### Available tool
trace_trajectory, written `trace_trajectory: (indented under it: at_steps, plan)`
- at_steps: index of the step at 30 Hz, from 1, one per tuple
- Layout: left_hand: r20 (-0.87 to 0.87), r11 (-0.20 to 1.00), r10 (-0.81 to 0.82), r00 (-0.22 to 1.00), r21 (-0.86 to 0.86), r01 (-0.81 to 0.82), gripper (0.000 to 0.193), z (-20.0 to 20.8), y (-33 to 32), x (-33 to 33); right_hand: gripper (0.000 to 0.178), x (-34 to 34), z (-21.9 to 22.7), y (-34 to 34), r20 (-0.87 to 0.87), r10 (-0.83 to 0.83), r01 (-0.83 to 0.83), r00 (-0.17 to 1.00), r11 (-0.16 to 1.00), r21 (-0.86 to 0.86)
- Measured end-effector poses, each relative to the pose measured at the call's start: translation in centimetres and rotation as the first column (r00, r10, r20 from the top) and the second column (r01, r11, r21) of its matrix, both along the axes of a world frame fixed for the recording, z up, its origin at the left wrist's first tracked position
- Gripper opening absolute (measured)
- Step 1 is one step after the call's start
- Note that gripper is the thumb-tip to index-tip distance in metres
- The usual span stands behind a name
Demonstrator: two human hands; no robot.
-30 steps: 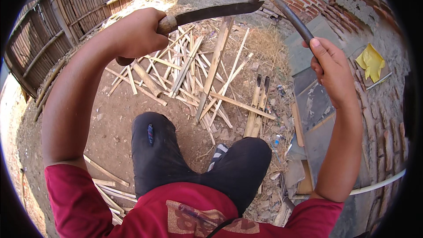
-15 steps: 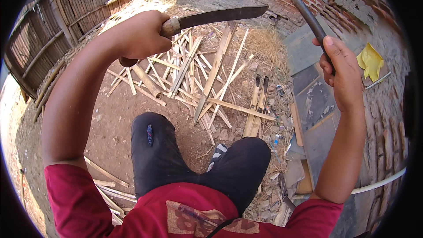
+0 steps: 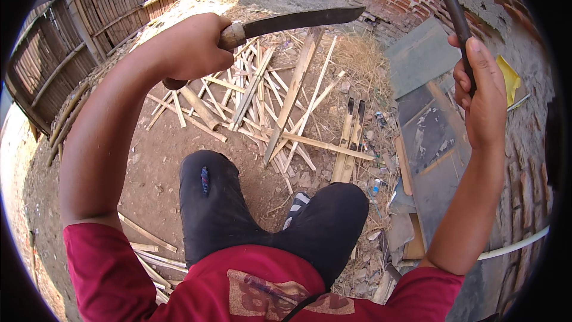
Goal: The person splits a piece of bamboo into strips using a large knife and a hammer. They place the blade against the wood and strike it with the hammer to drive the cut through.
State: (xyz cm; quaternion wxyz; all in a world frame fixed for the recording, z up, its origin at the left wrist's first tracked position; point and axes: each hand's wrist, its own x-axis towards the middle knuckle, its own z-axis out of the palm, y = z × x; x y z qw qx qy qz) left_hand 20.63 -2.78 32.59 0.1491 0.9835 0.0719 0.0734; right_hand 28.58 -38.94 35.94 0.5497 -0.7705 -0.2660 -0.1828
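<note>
My left hand [image 3: 199, 48] is wrapped round the wooden handle of a machete [image 3: 304, 22], whose dark blade points to the right, nearly level. In my right hand [image 3: 479, 83] I grip a hammer [image 3: 451, 0] by its dark handle; its head lies beyond the upper edge of the view. The two tools are well apart. Below the blade, split bamboo strips [image 3: 298, 95] lie in a loose heap on the dirt. A short round bamboo piece [image 3: 199, 109] rests at the heap's left side.
Flat boards [image 3: 432, 137] and a yellow sheet [image 3: 508, 80] are at the right by a brick wall [image 3: 518, 173]. A bamboo fence [image 3: 113, 18] stands at the far left. More strips [image 3: 158, 265] lie beside my left knee.
My right hand has moved up and to the right with the hammer, taking its head out of view. The machete in my left hand has stayed almost in place.
</note>
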Motion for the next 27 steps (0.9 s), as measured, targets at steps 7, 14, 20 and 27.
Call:
trace_trajectory:
  at_steps: [7, 14, 20, 27]
  plan:
    - [-0.004, 1.0, 0.002, 1.0, -0.002, -0.002, 0.028, 0.1, 0.7, 0.2, 0.041, 1.3, -2.8, -0.8, -0.056, -0.096, 0.075, 0.994, 0.952, -0.296]
    - [-0.027, 0.999, 0.028, 0.999, -0.029, -0.029, 0.028, -0.4, 0.8, 0.4, 0.041, 1.0, -1.6, 0.0, 0.039, 0.036, -0.038, 0.999, 0.998, 0.045]
    - [0.003, 0.999, -0.031, 1.0, 0.037, 0.031, 0.027, 0.2, 0.2, 0.2, 0.045, 0.9, -1.5, -0.5, -0.151, -0.007, -0.024, 0.988, 0.979, -0.203]
    - [0.002, 1.0, 0.012, 1.0, 0.014, -0.012, 0.026, -0.5, 0.2, 0.4, 0.042, -0.6, -1.7, 0.8, -0.052, -0.025, 0.02, 0.998, 0.995, -0.096]
